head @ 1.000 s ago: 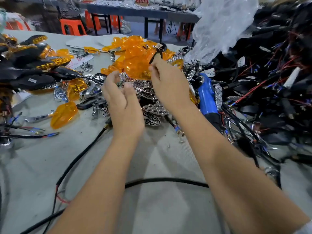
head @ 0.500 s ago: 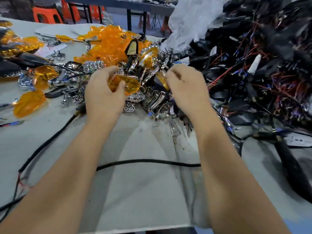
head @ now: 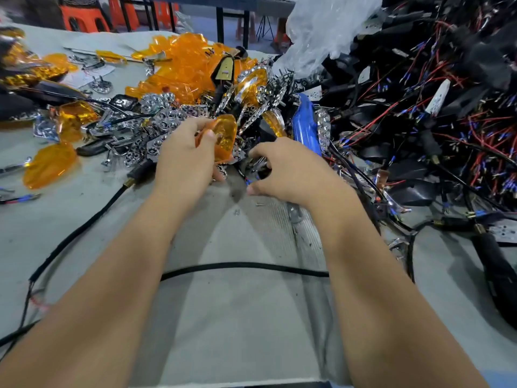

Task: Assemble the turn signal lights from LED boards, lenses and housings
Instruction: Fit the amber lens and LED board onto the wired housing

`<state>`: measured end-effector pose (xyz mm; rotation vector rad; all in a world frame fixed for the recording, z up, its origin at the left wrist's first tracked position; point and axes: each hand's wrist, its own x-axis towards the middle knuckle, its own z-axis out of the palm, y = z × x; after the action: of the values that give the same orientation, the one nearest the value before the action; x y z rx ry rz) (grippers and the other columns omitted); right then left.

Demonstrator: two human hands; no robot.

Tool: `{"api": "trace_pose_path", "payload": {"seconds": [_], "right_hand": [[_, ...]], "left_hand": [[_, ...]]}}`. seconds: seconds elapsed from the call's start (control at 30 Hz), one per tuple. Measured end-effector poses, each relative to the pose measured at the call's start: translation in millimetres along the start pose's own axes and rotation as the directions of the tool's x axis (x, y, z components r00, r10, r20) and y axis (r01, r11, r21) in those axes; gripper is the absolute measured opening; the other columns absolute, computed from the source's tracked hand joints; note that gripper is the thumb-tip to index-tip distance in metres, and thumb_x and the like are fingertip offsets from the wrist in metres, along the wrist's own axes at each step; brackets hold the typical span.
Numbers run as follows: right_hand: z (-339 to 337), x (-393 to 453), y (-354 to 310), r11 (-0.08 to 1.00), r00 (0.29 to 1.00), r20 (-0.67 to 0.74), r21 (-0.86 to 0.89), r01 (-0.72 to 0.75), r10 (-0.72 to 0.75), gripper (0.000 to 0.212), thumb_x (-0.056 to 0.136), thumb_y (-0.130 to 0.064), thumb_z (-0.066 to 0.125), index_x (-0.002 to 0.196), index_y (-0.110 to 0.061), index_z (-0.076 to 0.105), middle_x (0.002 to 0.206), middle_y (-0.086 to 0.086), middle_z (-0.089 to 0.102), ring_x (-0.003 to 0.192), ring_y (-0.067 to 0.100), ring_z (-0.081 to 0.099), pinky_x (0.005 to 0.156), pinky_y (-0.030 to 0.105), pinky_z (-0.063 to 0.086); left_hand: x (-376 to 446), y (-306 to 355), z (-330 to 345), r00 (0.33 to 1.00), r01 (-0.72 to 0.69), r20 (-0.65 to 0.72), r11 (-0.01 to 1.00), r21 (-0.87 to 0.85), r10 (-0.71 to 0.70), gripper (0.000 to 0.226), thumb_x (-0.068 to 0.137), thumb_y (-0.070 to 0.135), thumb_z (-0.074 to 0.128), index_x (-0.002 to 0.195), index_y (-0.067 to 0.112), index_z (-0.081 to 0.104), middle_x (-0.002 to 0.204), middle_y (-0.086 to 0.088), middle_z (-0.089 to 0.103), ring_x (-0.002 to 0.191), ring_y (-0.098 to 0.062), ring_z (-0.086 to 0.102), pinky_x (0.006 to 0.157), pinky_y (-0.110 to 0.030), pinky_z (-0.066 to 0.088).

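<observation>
A loose amber lens (head: 49, 164) lies far left on the table (head: 237, 317); your left hand (head: 184, 161) pinches another orange lens (head: 223, 135) above the chrome reflectors (head: 165, 121), your right hand (head: 291, 172) reaches in empty, fingers loosely curled, beside the blue tool (head: 306, 124) and tangled wired housings (head: 433, 121)

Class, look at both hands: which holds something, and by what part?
The left hand pinches an orange lens by its near edge. The right hand curls over the parts pile; no held thing can be told.
</observation>
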<state>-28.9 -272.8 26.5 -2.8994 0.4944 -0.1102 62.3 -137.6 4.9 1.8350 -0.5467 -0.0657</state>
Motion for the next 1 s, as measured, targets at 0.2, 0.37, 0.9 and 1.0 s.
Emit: {"api": "trace_pose_path", "payload": {"seconds": [0.2,0.37,0.9,1.0], "right_hand": [[10.5,-0.6,-3.1,0.998,0.988,-0.151,0.058,0.023,-0.014,0.017,0.083,-0.029,0.067,0.099,-0.022,0.07,0.093,-0.007,0.066,0.092,0.017,0.061,0.062,0.027,0.045],[11.1,0.4,-2.4,0.946,0.973,-0.227,0.322,0.039,0.037,0.007,0.084,-0.026,0.065,0.078,-0.024,0.066,0.074,-0.011,0.063,0.079,0.013,0.062,0.069,0.033,0.053],[9.1,2.6,6.9,0.924,0.978,-0.199,0.381,0.026,0.054,0.028,0.101,-0.017,0.048,0.117,-0.021,0.07,0.101,0.0,0.069,0.069,0.006,0.05,0.059,0.03,0.044],[19.7,5.7,-0.2,1.0,0.992,-0.127,-0.014,0.02,-0.022,0.034,0.098,-0.013,0.05,0.129,-0.018,0.062,0.116,0.008,0.057,0.11,0.026,0.049,0.077,0.038,0.044]], "left_hand": [[-1.9,2.4,-5.8,0.993,0.116,0.006,0.977,-0.178,-0.117,0.022,0.103,0.016,0.041,0.1,0.027,0.061,0.073,-0.001,0.075,0.037,-0.006,0.043,0.039,-0.015,0.035],[-4.9,6.3,-5.9,0.985,0.173,0.025,0.943,-0.283,-0.173,0.025,0.102,0.012,0.044,0.092,0.029,0.06,0.07,-0.001,0.073,0.039,0.0,0.049,0.038,-0.013,0.033],[5.2,-3.5,-4.1,0.953,0.275,0.001,0.862,-0.425,-0.303,0.025,0.101,0.001,0.037,0.1,0.024,0.047,0.079,-0.008,0.075,0.064,-0.018,0.074,0.05,-0.023,0.054],[4.1,-3.4,-2.7,0.968,0.234,-0.003,0.915,-0.33,-0.249,0.018,0.103,0.01,0.037,0.104,0.023,0.049,0.076,0.002,0.076,0.051,-0.006,0.063,0.043,-0.018,0.044]]}}
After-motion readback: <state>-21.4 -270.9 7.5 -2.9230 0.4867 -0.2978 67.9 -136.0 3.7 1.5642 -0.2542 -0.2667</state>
